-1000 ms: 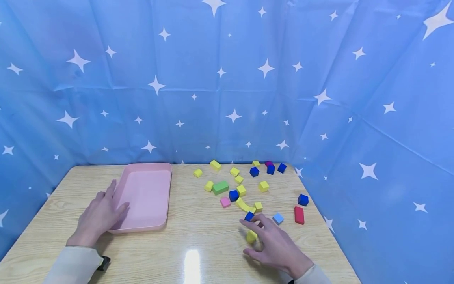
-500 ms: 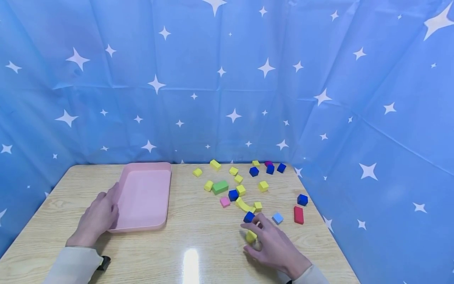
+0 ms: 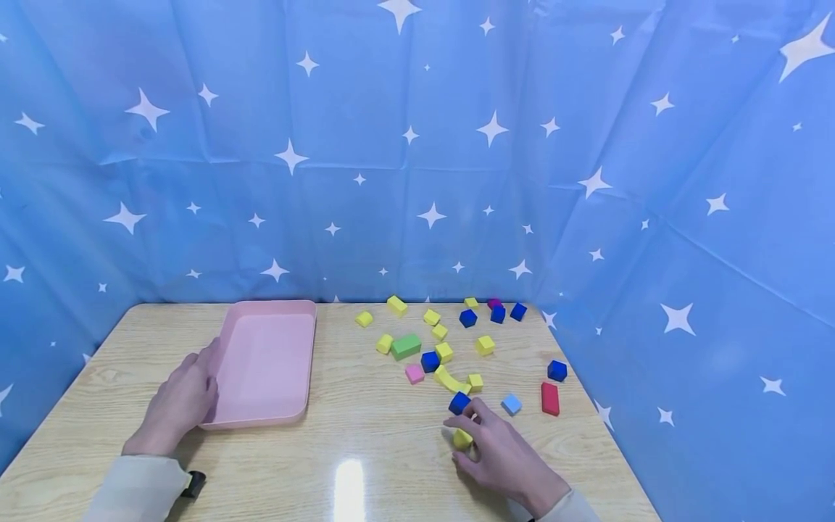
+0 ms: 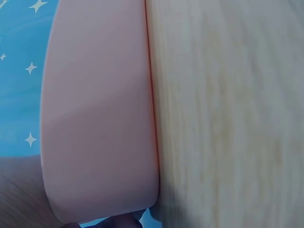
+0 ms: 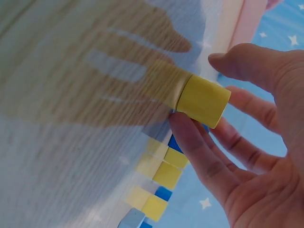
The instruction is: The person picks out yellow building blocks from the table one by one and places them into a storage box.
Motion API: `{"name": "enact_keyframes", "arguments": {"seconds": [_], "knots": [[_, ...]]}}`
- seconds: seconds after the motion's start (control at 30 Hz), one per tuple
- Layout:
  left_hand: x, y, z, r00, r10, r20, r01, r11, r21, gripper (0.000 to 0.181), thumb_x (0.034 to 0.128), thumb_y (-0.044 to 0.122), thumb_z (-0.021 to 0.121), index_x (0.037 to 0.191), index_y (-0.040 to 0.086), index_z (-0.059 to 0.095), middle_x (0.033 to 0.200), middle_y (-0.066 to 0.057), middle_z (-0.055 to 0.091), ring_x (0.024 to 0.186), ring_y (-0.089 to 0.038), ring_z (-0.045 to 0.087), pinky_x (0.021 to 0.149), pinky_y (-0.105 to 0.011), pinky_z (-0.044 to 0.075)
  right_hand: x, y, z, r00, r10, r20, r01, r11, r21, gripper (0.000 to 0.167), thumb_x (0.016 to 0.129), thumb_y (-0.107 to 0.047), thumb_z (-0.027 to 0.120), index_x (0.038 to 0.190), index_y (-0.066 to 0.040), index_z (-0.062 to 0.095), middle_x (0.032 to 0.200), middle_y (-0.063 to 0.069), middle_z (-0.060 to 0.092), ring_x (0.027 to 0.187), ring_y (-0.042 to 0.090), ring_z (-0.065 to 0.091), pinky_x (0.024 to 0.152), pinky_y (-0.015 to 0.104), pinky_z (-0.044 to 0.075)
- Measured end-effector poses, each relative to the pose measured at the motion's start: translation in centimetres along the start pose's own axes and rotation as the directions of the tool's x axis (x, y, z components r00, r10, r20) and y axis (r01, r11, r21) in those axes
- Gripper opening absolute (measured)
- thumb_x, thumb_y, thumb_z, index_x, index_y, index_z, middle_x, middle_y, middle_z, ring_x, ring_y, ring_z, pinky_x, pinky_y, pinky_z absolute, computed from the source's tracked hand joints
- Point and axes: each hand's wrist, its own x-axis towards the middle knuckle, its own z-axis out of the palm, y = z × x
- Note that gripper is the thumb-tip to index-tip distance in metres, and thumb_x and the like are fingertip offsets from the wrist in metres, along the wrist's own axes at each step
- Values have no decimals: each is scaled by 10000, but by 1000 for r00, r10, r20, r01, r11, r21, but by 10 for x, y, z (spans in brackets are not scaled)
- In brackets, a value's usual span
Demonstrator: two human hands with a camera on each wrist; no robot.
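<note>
Right hand [image 3: 505, 453] curves loosely round the yellow block [image 3: 462, 438] on the bench [image 3: 261, 475], thumb apart from it. Left hand [image 3: 176, 402] pinches the pink tray's [image 3: 267, 370] left wall. Judgement: close evenly, avoiding the neighbouring dark blue block [image 3: 458, 403]. Versus 1 s ago: right thumb-forefinger gap narrower; left thumb drawn in.

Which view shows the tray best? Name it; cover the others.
The head view: the tray shows its inside and most of its rim, though the left hand covers part of one side. The left wrist view has only outer wall, close up; the right wrist, just a strip near the top.
</note>
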Motion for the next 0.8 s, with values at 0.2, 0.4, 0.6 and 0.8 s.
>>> {"name": "enact_keyframes", "arguments": {"seconds": [0.2,0.4,0.6,0.8], "knots": [[0,-1,0,1000,17,7,-17,1000,18,735,1130,26,537,1791,-97,242,1517,-468,511,1055,-525,699,972,-808,613,-1,3,0,1000,-24,-12,24,1000,16,378,1010,-167,917,1376,-197,828,1263,1,678,830,-22,538,724,151,554],[1,-1,0,1000,11,11,-11,1000,21,737,1130,31,521,1793,-102,228,1515,-459,520,1035,-497,693,964,-797,619,0,3,-1,998,-52,-19,52,999,0,288,1007,-124,917,1283,-164,846,1261,24,739,851,-20,588,771,156,615],[2,-1,-1,1000,10,17,-10,999,39,758,1110,26,551,1782,-122,232,1483,-457,535,1010,-482,690,947,-800,623,3,-3,-2,995,-95,-39,93,995,-41,283,999,-80,910,1275,-118,860,1233,32,758,917,2,663,791,189,654],[4,-3,-2,999,18,37,-20,998,59,750,1107,25,559,1772,-130,249,1476,-469,540,1004,-498,698,896,-774,633,8,-12,0,994,-102,-26,100,993,-68,314,996,-89,920,1304,-127,871,1236,16,778,1030,80,757,917,297,727]]}}
